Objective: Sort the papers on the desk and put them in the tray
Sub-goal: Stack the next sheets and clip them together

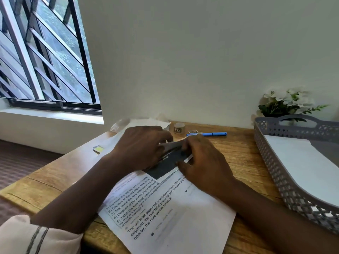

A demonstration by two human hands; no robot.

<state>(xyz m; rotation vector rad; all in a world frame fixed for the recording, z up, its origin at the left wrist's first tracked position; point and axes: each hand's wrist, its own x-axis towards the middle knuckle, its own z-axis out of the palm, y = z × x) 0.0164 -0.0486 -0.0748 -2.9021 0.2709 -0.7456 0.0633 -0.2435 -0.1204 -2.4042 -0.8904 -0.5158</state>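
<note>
- Nearest you, the white printed sheet of paper (170, 208) lies flat on the wooden desk (238, 153), running from your wrists to the desk's front edge.
- Your left hand (141, 145) and right hand (203, 162) meet over a dark grey paper (165, 165) with a white border; fingers of both close on its lifted far edge.
- Right of your right hand, the grey perforated plastic tray (271, 162) holds blank white sheets (302, 162).
- Beyond your right hand lie a blue pen (211, 134) and a small round jar (179, 127).
- Behind your left hand, more white papers (146, 122) reach the wall.
- Left of that hand sits a yellow sticky pad (98, 149).
</note>
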